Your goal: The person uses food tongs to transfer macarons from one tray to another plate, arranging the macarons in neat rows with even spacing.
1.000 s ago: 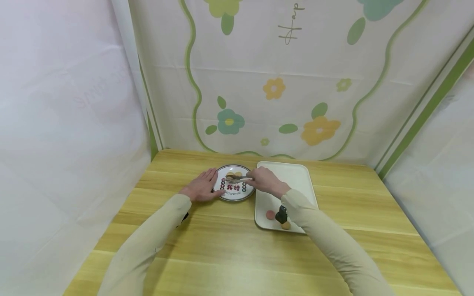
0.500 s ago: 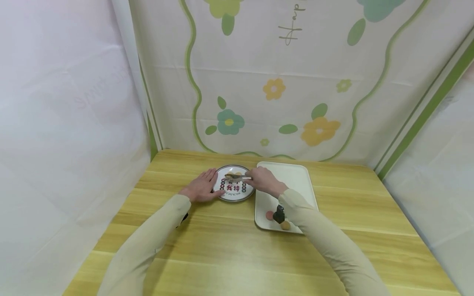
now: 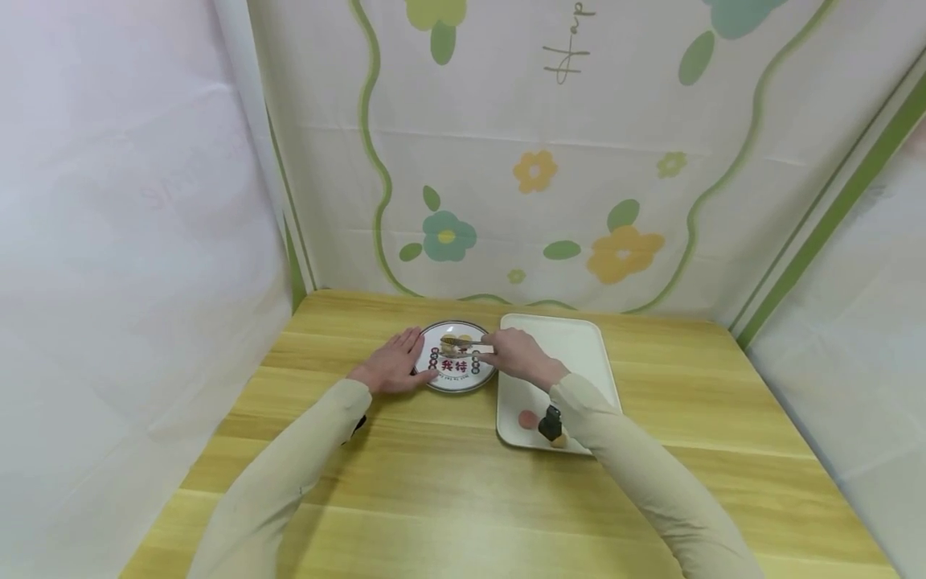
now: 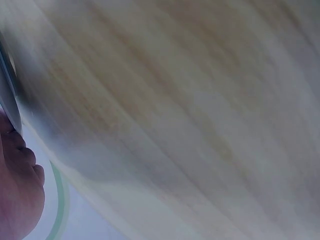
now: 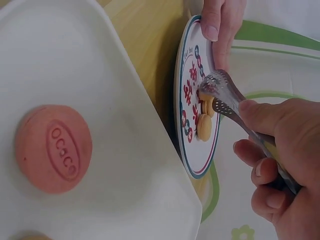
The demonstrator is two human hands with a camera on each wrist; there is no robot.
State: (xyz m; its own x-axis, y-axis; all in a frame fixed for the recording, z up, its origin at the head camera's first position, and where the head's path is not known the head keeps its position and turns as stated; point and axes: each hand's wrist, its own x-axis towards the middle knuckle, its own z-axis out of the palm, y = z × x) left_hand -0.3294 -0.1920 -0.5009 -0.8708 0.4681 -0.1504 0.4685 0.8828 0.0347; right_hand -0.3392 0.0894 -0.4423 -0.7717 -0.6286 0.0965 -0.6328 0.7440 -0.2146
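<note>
My right hand grips a pair of metal tongs over a round printed plate. The tong tips sit at the top of a few yellow biscuits lying on the plate. My left hand lies flat on the table, its straight fingers touching the plate's left rim. In the left wrist view only a blurred part of that hand and the wooden table show.
A white tray lies to the right of the plate, with a pink stamped cake and a brown piece near its front edge. Cloth walls close the wooden table on three sides.
The right hand and the tongs have shifted only slightly over the plate. The left hand has stayed where it was.
</note>
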